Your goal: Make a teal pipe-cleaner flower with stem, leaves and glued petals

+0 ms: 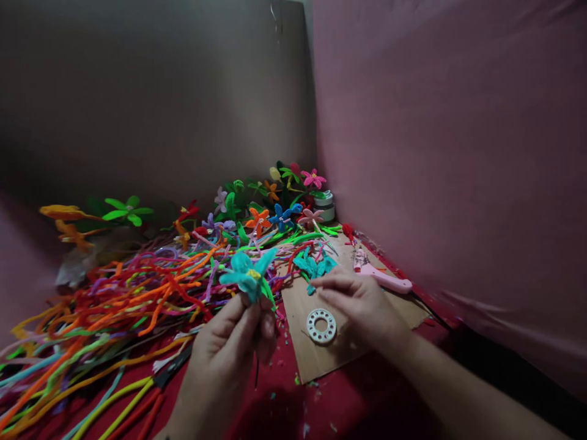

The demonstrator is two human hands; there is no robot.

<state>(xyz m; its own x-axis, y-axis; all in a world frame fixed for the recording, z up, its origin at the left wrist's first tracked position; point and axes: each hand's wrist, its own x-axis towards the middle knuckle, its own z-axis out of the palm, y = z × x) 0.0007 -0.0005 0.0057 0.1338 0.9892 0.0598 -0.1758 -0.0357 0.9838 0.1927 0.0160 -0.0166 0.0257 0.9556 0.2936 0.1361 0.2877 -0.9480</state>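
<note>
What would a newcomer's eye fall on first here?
Probably the sprawling heap of bright pipe cleaners filling the left of the red surface. Close behind comes the turquoise pipe-cleaner flower with its yellow centre, held up mid-view in the left fingers, then the multicoloured flowers along the back.

1. The flower (246,278) you hold is turquoise, with a yellow centre (254,274).
2. You see the same turquoise on the petal cluster (316,266), over plain tan cardboard (305,360).
3. Your ring (321,313) is white, patterned with a circle of dark holes.
4. Your tool (389,281) has a pale pink handle.
5. Your fuzzy stems (151,293) mix orange, red, purple, green, pink, pale blue and yellow.
6. Behind, you have a bright green flower (127,211), an orange flower (257,221), a blue flower (282,217) and a hot pink flower (313,178).
</note>
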